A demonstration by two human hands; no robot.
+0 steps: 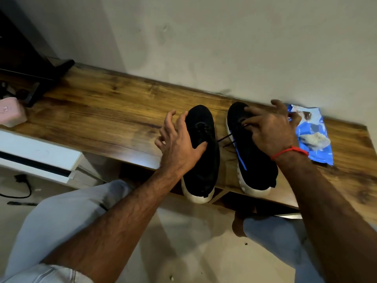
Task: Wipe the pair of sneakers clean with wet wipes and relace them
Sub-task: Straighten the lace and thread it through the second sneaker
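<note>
Side by side on brown wood-grain shelf top point(106, 111): two black knit sneakers with white soles, left one point(201, 160) and right one point(253, 160), toes toward wall, heels overhanging front edge. Left hand point(177, 139) resting on left sneaker, fingers spread, thumb across laces. Right hand point(271, 129) over right sneaker's tongue, fingers bent at black lace point(226, 138); actual pinch cannot be told. Blue wet-wipe pack point(314, 137) just beside right hand.

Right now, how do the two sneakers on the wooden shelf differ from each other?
The right sneaker shows a blue stripe on its side; the left sneaker looks plain black. The right hand lies over the right sneaker's laces, while the left hand rests against the left sneaker's outer side. Both have black uppers, white soles, toes toward the wall.
</note>
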